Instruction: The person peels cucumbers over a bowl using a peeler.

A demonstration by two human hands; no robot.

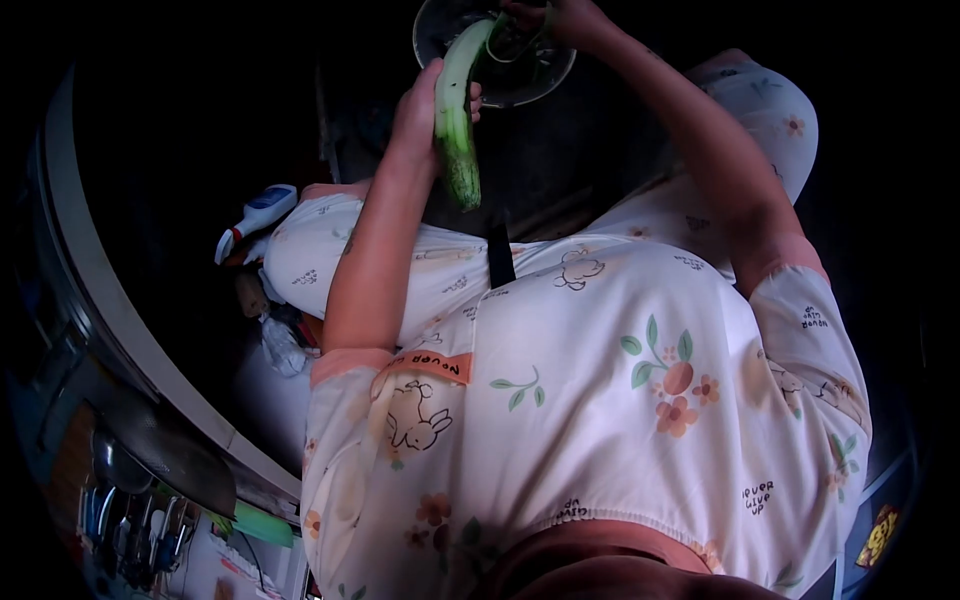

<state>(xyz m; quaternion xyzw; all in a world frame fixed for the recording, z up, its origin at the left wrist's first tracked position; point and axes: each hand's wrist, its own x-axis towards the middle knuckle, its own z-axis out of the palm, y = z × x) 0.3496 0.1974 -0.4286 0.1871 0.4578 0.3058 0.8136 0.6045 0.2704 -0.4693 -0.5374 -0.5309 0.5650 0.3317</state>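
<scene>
Left hand grips a part-peeled cucumber, green skin at the near end; right hand by the bowl (can't tell its grip).

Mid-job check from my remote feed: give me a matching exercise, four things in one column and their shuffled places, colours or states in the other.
Things:
1. Long vegetable
2. Bottle
3. Bowl
4. Left hand

Places, colours, states:
A. White and blue, near the left leg
B. Wrapped around something long
C. Pale along much of its length, darker green at one end
D. Round-rimmed, beneath the right hand

Right pairs: 1-C, 2-A, 3-D, 4-B
</scene>
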